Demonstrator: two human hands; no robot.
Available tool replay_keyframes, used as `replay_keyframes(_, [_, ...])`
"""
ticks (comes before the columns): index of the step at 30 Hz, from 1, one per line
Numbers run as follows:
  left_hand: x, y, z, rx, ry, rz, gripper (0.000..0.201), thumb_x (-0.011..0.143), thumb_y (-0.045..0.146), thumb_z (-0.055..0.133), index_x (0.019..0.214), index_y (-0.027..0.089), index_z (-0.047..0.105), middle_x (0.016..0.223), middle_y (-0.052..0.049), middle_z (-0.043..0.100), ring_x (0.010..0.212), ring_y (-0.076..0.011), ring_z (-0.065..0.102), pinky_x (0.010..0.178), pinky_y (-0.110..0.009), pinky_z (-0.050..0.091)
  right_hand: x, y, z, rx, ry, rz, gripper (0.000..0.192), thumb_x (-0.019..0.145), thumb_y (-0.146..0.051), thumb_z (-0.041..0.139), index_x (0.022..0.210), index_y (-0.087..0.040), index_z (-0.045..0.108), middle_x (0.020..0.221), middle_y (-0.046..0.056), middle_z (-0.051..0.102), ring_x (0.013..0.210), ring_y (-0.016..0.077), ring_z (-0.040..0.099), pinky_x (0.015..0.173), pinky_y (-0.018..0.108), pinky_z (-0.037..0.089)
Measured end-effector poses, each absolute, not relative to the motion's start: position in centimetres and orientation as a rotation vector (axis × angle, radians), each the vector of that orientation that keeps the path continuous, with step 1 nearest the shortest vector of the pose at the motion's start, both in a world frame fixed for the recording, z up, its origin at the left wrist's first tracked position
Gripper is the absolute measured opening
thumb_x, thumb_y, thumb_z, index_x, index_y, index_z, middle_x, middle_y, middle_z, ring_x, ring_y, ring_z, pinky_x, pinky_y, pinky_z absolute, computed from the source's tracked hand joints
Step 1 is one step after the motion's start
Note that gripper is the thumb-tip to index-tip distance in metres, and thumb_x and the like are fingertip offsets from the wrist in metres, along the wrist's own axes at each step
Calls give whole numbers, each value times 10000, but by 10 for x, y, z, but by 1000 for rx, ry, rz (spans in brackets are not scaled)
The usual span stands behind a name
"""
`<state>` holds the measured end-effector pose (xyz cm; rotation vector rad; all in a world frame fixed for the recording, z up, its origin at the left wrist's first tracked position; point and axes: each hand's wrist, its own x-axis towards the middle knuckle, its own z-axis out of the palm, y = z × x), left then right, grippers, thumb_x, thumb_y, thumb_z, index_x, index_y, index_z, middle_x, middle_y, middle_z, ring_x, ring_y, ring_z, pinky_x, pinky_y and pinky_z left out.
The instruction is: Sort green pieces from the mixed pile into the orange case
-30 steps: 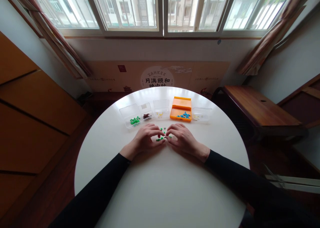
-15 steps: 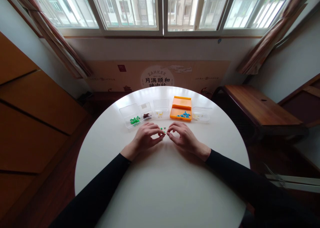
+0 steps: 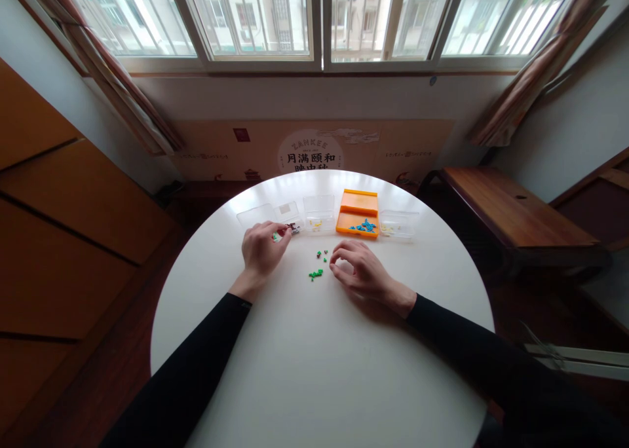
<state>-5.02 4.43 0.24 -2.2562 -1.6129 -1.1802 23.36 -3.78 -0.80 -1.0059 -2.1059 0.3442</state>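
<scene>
While my left hand (image 3: 259, 248) hovers over the leftmost clear box (image 3: 253, 215), its fingers curl down into the box and hide what lies under them, so I cannot tell whether they pinch anything. A speck of green shows just past the fingertips, beside the small clear box (image 3: 289, 210) with dark pieces. My right hand (image 3: 361, 269) rests on the white round table (image 3: 319, 369), thumb and forefinger bent toward each other with a gap between them, holding nothing that I can see. Between my hands, nearer the right one, lies a loose cluster of small green pieces (image 3: 316, 274), with a few more green bits (image 3: 322, 255) just beyond it. Further out stands the row of containers: a clear box (image 3: 318, 207) with yellow bits, an orange box (image 3: 358, 213) with blue pieces, and a clear box (image 3: 399, 224) at the right end.
</scene>
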Motion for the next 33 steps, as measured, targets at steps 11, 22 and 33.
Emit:
replay_keyframes(11, [-64, 59, -5, -2186, -1618, -1066, 177, 1018, 357, 726, 948, 255, 853, 906, -61, 827, 861, -291, 663, 839, -457, 428, 231, -39, -7, -996, -2131, 343, 98, 1036, -230, 706, 940, -244, 718, 1079, 67, 751, 1013, 251, 698, 992, 439, 529])
replay_keyframes(22, [-45, 32, 2, -2788, -1089, -1089, 151, 1015, 384, 765, 937, 272, 831, 884, -17, 794, 839, -204, 711, 869, -389, 517, 239, -25, -18, -1069, -2029, 364, 63, 1003, -183, 707, 1027, -236, 730, 1072, 69, 722, 973, 244, 689, 881, 393, 566])
replay_keyframes(33, [-29, 24, -11, -2828, -1052, -1032, 157, 976, 402, 818, 884, 276, 822, 874, -9, 799, 830, -203, 718, 840, -373, 531, 227, 4, -24, -1050, -2095, 252, 89, 995, -231, 770, 1082, -246, 786, 1067, 65, 745, 974, 240, 718, 854, 365, 565])
